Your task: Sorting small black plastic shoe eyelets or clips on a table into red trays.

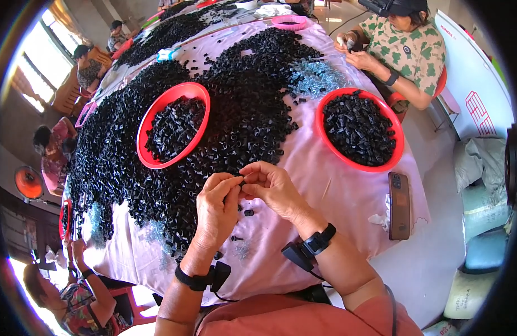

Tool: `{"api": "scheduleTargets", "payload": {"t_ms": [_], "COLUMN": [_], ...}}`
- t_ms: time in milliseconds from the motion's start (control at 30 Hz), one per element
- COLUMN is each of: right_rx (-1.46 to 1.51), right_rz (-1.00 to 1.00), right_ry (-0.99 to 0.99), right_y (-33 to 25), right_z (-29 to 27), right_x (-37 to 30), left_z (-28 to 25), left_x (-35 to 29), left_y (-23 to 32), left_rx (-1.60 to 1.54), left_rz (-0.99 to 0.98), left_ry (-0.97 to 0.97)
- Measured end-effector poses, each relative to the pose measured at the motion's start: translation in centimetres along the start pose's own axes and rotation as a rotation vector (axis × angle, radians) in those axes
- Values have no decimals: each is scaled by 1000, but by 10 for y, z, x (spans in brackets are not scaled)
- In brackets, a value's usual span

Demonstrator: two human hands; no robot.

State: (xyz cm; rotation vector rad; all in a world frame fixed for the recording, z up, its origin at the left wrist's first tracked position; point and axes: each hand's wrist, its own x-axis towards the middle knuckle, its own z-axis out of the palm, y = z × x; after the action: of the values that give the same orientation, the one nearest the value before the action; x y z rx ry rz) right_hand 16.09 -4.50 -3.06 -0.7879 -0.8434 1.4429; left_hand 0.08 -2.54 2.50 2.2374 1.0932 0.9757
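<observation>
Though between both hands (pixel 216 210) (pixel 278 193), black piece (pixel 241 183), long axis unclear

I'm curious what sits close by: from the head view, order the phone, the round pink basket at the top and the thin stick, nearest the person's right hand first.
1. Thin stick: just right of the right hand.
2. Phone: farther right.
3. Round pink basket: far ahead.

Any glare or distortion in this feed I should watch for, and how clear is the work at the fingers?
Head view: the windows at left are blown out; head view: the white board at right bends along the dark, round rim; head view: the fingers show clearly, but the black piece between them is too dark and small to make out detail.
</observation>
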Motion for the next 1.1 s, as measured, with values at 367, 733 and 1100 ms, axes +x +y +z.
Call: {"api": "scheduleTargets", "payload": {"t_ms": [367,733,1100], "right_rx": [14,13,-139], "right_rz": [-72,-103,-54], "right_ry": [158,170,155], "right_y": [-6,-4,-4], "right_z": [-5,-2,-5], "right_x": [2,3,1], "left_z": [5,17,6], "left_x": [1,-4,0], "left_y": [-16,-23,-25], "left_rx": [128,349,82], "left_rz": [69,75,4], "left_ry": [-103,-182,-40]}}
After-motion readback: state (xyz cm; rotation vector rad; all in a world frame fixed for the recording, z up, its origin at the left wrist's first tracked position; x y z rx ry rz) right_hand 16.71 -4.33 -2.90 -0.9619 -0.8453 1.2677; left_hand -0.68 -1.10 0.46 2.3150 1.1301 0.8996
